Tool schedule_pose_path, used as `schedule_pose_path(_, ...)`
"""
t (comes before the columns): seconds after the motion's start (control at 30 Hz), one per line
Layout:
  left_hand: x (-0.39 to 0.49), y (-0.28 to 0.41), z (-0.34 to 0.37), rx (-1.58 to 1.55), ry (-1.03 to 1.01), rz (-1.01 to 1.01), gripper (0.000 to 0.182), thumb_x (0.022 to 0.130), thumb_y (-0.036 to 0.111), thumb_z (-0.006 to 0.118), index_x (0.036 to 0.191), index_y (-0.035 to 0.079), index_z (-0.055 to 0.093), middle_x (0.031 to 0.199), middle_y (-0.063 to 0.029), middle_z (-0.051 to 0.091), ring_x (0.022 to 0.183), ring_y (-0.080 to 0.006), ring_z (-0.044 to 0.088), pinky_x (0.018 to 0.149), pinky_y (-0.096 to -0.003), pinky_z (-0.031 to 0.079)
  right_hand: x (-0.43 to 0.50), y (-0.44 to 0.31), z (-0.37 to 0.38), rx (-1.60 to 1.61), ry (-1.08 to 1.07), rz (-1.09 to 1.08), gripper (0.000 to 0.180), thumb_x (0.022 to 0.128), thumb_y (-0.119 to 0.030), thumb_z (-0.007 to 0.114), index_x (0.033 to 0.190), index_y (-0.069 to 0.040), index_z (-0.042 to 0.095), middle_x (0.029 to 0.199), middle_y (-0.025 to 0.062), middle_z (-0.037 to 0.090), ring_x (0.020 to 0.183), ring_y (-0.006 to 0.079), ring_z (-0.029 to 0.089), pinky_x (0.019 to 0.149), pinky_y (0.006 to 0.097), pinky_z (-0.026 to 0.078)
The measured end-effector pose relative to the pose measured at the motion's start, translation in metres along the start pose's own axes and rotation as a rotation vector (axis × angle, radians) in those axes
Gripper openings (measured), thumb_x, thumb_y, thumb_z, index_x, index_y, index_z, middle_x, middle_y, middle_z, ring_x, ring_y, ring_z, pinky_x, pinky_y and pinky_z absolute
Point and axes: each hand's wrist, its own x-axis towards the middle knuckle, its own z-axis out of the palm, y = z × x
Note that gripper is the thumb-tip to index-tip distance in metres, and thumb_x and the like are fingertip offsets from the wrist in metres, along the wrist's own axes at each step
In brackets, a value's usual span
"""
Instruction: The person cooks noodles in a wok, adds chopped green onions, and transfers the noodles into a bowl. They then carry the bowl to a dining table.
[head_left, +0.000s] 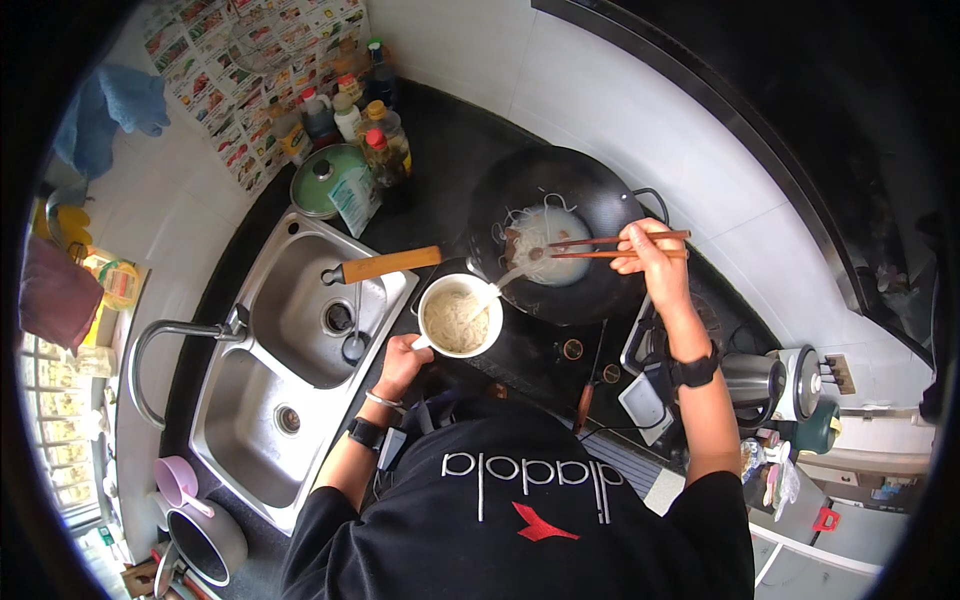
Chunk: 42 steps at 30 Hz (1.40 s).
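Observation:
My left hand (406, 365) grips the handle of a white mug (491, 343) with pale noodles (455, 324) inside. The mug is beside the near left edge of a black wok (570, 169). Wooden chopsticks (592, 253) are in my right hand (654, 259), held over the wok with their tips above its contents. In the wok, noodles (534, 227) and small brown pieces sit in cloudy liquid. A pale, shiny length (499, 289) spans from the mug to the wok; I cannot tell whether it is noodles or a utensil. The wok's wooden handle (390, 264) extends over the sink.
A double steel sink (300, 382) with a curved faucet (150, 352) is at left; a ladle (355, 345) rests in it. Bottles (386, 154) and a glass lid (311, 187) stand behind. To the right are a steel kettle (750, 384) and a wooden-handled utensil (583, 409).

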Motion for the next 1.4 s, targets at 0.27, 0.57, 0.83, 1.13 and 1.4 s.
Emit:
schedule_pose_path(0.27, -0.004, 0.008, -0.001, 0.016, -0.008, 0.101, 0.004, 0.066, 0.002, 0.060, 0.067, -0.002, 0.062, 0.058, 0.0038, 0.054, 0.052, -0.0055, 0.045, 0.048, -0.0227, 0.035, 0.053, 0.081, -0.065, 0.014, 0.090, 0.386, 0.026, 0.092, -0.030, 0.051, 0.102, -0.007, 0.060, 0.090, 0.0107, 0.063, 0.058, 0.0169, 0.061, 0.051, 0.0241, 0.048)
schedule_pose_path(0.57, -0.010, 0.021, 0.002, 0.099, 0.008, 0.096, 0.005, 0.067, 0.002, 0.059, 0.068, -0.002, 0.062, 0.058, 0.0021, 0.056, 0.051, -0.0064, 0.047, 0.048, -0.0229, 0.037, 0.089, 0.130, -0.006, 0.485, -0.004, 0.554, 0.025, 0.091, -0.024, 0.053, 0.095, 0.000, 0.059, 0.087, 0.0170, 0.065, 0.078, 0.0271, 0.065, 0.069, 0.0334, 0.054)
schedule_pose_path(0.83, -0.005, 0.010, 0.005, -0.093, -0.051, 0.016, 0.007, 0.069, 0.002, 0.057, 0.069, -0.003, 0.061, 0.058, -0.0003, 0.056, 0.051, -0.0088, 0.051, 0.047, -0.0247, 0.041, 0.072, 0.116, 0.000, 0.491, -0.095, 0.646, 0.028, 0.092, -0.027, 0.053, 0.086, 0.000, 0.057, 0.080, 0.0192, 0.064, 0.068, 0.0293, 0.066, 0.063, 0.0327, 0.057)
schedule_pose_path(1.13, -0.001, 0.009, 0.008, 0.006, -0.044, 0.050, 0.005, 0.069, 0.002, 0.056, 0.068, -0.002, 0.060, 0.054, -0.0026, 0.055, 0.045, -0.0114, 0.052, 0.043, -0.0267, 0.041, 0.033, 0.100, -0.009, 0.645, -0.025, 0.702, 0.028, 0.090, -0.028, 0.055, 0.082, -0.002, 0.059, 0.077, 0.0191, 0.065, 0.064, 0.0291, 0.066, 0.056, 0.0293, 0.056)
schedule_pose_path(1.4, -0.002, 0.005, 0.009, -0.036, -0.062, 0.060, 0.005, 0.070, 0.002, 0.056, 0.067, -0.001, 0.059, 0.053, -0.0038, 0.055, 0.043, -0.0124, 0.051, 0.041, -0.0265, 0.039, -0.008, 0.038, 0.027, 0.598, -0.146, 0.510, 0.028, 0.094, -0.027, 0.048, 0.084, -0.002, 0.056, 0.076, 0.0204, 0.065, 0.062, 0.0296, 0.066, 0.053, 0.0305, 0.056)
